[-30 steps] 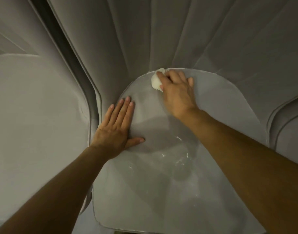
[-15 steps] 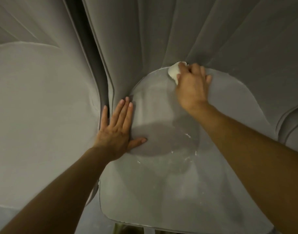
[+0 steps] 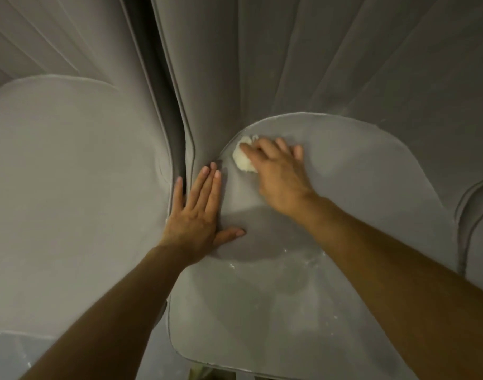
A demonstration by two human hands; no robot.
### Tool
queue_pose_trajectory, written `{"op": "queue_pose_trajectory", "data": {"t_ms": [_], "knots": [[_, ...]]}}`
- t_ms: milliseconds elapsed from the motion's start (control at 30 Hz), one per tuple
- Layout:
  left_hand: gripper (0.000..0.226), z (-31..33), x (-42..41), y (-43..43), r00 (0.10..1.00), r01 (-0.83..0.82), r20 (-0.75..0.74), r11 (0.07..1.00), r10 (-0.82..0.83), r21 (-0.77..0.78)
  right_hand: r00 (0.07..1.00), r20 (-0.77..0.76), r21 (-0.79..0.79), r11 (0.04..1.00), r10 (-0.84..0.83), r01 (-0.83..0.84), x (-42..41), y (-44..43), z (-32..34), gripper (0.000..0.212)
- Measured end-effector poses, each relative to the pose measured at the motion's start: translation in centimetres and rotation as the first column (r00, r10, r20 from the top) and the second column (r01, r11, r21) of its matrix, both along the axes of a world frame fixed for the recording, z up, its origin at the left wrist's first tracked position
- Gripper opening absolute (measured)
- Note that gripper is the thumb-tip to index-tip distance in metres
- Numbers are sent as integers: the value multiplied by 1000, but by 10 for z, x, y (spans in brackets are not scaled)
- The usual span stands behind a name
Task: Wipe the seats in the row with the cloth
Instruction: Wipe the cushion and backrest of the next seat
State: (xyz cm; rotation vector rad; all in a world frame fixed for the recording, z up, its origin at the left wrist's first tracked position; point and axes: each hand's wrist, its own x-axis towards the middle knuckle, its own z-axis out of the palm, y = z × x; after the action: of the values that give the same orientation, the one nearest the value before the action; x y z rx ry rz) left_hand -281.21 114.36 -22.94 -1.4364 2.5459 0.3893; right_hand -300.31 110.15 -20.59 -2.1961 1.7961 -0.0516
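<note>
The cloth (image 3: pixel 243 161) is creamy white. The middle seat (image 3: pixel 262 319) is plain grey, flecked with white specks (image 3: pixel 303 256) near its centre. The left seat (image 3: pixel 70 201) is paler grey. The far backrests (image 3: pixel 303 58) are grey with ribbed lines.

1 view only, from a wide-angle camera worn on the person's head. It faces forward and steeply down onto the middle seat (image 3: pixel 276 311), so near that this seat fills the lower centre and right of the view, with its front edge close to the bottom. Both forearms enter from the bottom corners and run away from the lens. The left hand (image 3: pixel 196 212) lies at the seat's left edge, the right hand (image 3: pixel 278 174) toward its far rim. Beyond the seat the backrest (image 3: pixel 303 64) fans outward, and left of the seat a neighbouring seat (image 3: pixel 70 187) bulges.
</note>
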Motion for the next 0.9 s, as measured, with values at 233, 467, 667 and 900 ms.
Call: {"op": "queue_pose_trajectory", "data": {"t_ms": [233,467,667,900], "knots": [[117,21,2,8,995,15,91,985,-31,171,985,131,-66,993,111,-103,-2,104,-3,54],[111,34,-27,-5,986,81,118,963,-114,256,938,103,-163,925,-330,343,-77,81,19,56],[122,24,-48,5,991,102,61,961,-122,256,809,-1,-37,809,-588,587,-120,83,-10,50],[133,30,-60,17,985,145,37,928,-168,344,935,245,-178,936,-256,303,-35,171,-15,41]]}}
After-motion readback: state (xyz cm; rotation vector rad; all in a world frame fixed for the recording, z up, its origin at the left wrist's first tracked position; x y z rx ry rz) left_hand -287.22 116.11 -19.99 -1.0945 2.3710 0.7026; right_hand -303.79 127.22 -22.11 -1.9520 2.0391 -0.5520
